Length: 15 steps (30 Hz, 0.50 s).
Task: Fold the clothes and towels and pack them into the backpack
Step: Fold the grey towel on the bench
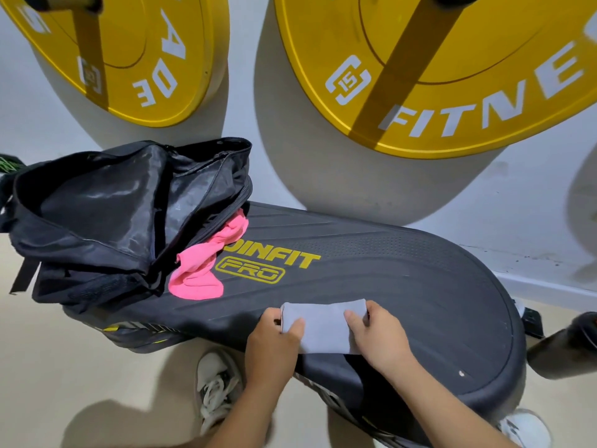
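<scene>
Grey folded towel (323, 328), a small soft rectangle of cloth, lies on the near edge of the long black step platform (420, 279) with yellow lettering, right in front of you and well apart from the bag. Your left hand (271, 347) grasps its left end, thumb pressed on top and the other fingers curled around the edge. Your right hand (378, 341) grips the right end the same way, thumb on the upper face and fingers wrapped over the far corner, so the towel sits stretched between both hands. At the platform's left end rests the black fabric backpack (106, 221), its main compartment unzipped and gaping, the shiny dark lining showing. A crumpled bright pink cloth (198, 273) lies on the platform touching the backpack's open side, part of it tucked under the bag's edge. Behind the platform, two round yellow weight plates (323, 33) with white lettering hang against the pale wall (290, 124). Below your left forearm, a white sneaker (214, 383) stands on the beige floor (64, 367).
</scene>
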Each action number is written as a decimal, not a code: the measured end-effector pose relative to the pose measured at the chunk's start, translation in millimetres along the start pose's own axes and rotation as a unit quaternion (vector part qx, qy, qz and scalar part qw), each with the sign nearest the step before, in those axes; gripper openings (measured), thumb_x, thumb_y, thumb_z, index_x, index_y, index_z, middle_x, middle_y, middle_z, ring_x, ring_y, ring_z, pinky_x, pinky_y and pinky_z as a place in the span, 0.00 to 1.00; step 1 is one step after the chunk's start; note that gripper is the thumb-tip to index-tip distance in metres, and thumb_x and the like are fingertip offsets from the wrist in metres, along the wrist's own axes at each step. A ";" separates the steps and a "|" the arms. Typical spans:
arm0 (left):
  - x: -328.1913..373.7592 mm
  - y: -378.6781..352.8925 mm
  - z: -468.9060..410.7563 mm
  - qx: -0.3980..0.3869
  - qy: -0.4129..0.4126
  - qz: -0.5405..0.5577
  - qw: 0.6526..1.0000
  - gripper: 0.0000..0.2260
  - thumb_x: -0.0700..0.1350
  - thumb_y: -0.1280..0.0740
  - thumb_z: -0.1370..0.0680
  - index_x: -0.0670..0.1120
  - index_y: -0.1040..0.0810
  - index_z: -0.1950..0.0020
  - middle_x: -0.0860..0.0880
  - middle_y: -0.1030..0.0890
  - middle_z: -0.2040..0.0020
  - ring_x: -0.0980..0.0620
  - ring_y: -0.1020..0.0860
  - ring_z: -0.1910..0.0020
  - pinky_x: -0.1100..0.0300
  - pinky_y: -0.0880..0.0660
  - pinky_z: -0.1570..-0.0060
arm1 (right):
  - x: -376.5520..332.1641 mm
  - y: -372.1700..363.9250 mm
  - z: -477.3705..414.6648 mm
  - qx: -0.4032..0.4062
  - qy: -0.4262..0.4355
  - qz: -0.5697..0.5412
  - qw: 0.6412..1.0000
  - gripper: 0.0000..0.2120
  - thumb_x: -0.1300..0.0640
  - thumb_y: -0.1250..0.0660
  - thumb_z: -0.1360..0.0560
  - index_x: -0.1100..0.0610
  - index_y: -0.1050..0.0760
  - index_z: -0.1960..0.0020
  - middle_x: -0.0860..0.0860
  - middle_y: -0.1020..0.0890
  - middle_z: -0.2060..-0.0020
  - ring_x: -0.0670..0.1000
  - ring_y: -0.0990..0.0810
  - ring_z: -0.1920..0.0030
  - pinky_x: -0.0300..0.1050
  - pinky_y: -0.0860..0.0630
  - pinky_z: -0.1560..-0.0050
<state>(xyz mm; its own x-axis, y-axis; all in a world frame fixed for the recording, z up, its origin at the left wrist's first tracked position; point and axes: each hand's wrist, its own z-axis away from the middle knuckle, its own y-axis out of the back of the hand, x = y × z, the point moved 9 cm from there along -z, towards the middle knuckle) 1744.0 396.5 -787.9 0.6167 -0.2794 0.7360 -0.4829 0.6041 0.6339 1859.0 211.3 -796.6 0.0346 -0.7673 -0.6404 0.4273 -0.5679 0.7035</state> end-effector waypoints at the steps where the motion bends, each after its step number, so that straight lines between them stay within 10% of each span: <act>1: 3.3 0.9 -0.4 0.012 0.009 -0.001 1.000 0.10 0.53 0.32 0.27 0.50 0.28 0.53 0.51 0.20 0.58 0.46 0.24 0.55 0.56 0.29 0.56 | -2.1 0.0 1.3 0.014 -0.009 0.040 0.999 0.13 0.44 0.41 0.21 0.50 0.35 0.60 0.50 0.21 0.58 0.58 0.23 0.53 0.48 0.28 0.55; 5: 15.2 0.6 -1.7 0.034 -0.015 -0.085 0.996 0.19 0.52 0.31 0.29 0.56 0.32 0.40 0.48 0.20 0.53 0.43 0.23 0.50 0.54 0.29 0.55 | -7.3 1.7 0.0 0.037 -0.040 0.086 0.995 0.14 0.44 0.43 0.22 0.52 0.39 0.59 0.53 0.20 0.55 0.58 0.28 0.58 0.47 0.30 0.58; 8: 64.1 3.0 11.7 0.129 -0.254 -0.244 0.927 0.19 0.48 0.30 0.32 0.56 0.25 0.42 0.50 0.24 0.54 0.45 0.24 0.54 0.52 0.28 0.59 | -7.4 2.4 -5.8 0.027 -0.053 0.075 0.995 0.12 0.45 0.40 0.23 0.52 0.37 0.55 0.53 0.20 0.54 0.59 0.25 0.54 0.47 0.30 0.58; 11: 81.4 -38.5 49.0 0.056 -0.487 -0.272 0.828 0.14 0.46 0.39 0.32 0.51 0.20 0.49 0.49 0.21 0.50 0.47 0.22 0.52 0.55 0.27 0.54 | -8.3 5.4 -8.5 0.026 -0.050 0.049 0.997 0.12 0.44 0.38 0.24 0.51 0.35 0.48 0.52 0.20 0.52 0.59 0.23 0.50 0.46 0.31 0.58; 15: 51.0 -57.0 54.1 0.029 -0.502 -0.293 0.813 0.21 0.44 0.43 0.30 0.44 0.28 0.37 0.46 0.20 0.42 0.47 0.21 0.45 0.56 0.33 0.42 | -16.7 8.5 -6.7 0.016 -0.014 0.043 0.999 0.17 0.45 0.38 0.24 0.45 0.37 0.38 0.49 0.22 0.51 0.55 0.24 0.51 0.46 0.29 0.55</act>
<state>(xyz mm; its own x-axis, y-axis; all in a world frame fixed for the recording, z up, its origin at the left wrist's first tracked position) 1769.3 307.4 -773.6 -0.0534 -0.9928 0.1071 -0.3361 0.1189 0.9343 1868.1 221.3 -782.0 0.0449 -0.8219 -0.5679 0.3950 -0.5075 0.7658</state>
